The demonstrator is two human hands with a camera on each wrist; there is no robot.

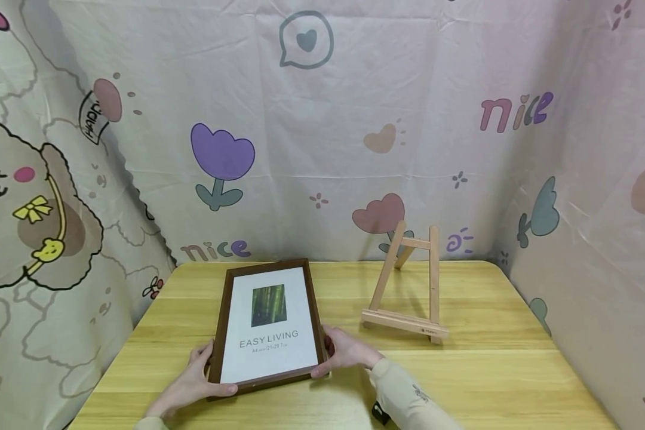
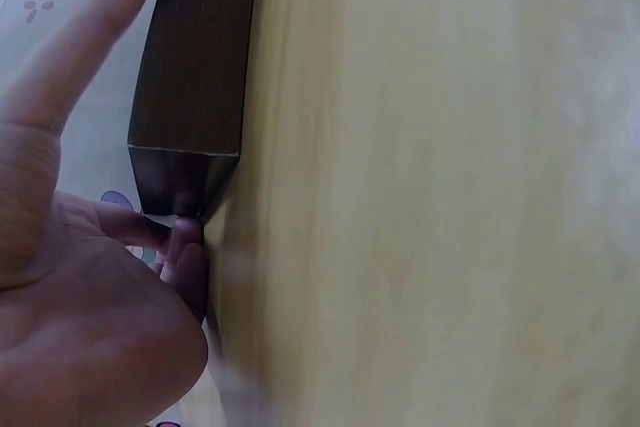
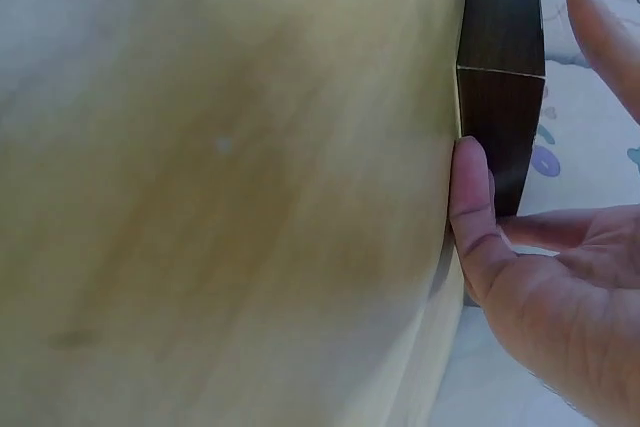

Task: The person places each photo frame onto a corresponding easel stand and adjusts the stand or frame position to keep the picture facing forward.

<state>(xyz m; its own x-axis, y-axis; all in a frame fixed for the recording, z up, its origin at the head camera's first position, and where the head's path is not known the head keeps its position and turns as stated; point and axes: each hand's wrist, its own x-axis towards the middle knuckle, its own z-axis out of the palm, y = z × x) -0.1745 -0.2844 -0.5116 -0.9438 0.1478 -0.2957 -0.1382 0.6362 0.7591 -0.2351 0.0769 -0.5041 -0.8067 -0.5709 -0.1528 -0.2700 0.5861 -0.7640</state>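
Picture frame [image 1: 269,331], brown border, lies on the left half of the counter [image 1: 489,352], face up. Long axis runs near-to-far, slightly aslant, far end pointing a little right. White sheet inside, with a small green picture [image 1: 269,305] above the printed words "EASY LIVING". Whether the whole underside rests on the wood, cannot tell.

Left hand [image 1: 190,380] grips the near left corner: thumb along the near edge, other fingers at the left side. Left wrist view puts fingers [image 2: 187,257] low against the dark corner, close to the counter.

Right hand [image 1: 349,350] holds the near right corner, thumb at the near edge, the rest about the right side. Grasp is narrow, around the border on both sides; the frame extends away from the fingers, toward the far edge.

Wooden easel [image 1: 434,275] stands upright to the right of the frame, well apart from it, ledge [image 1: 405,323] facing the near side. Right hand is the nearer of the two to it, not touching.

Pale sleeve [image 1: 408,394] on the right arm; small dark object [image 1: 380,413] by that wrist, unclear. Patterned curtain [image 1: 312,155] behind.
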